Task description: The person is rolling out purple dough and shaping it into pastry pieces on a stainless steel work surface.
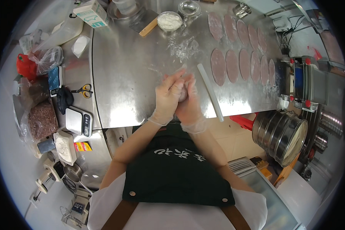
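Observation:
Both my hands wear clear thin gloves and come together above the near edge of the steel table point(122, 84). Between them sits a small pinkish-purple ball of dough point(183, 95), mostly covered by my fingers. My left hand point(166, 96) cups it from the left, fingers curled over. From the right, my right hand point(189, 105) wraps round it, slightly blurred. Just right of my hands lies a white rolling pin point(211, 92), one end past the table's edge. Beyond it, flat dough ovals point(232, 66) of the same colour lie in two rows.
White powder point(184, 49) dusts the table ahead. Farther back are a bowl of white powder point(169, 21), a wooden-handled blade point(148, 27), a glass bowl point(189, 7) and a carton point(91, 14). Scissors point(83, 91) and a scale point(79, 121) lie left; stacked round sieves point(280, 136) stand right.

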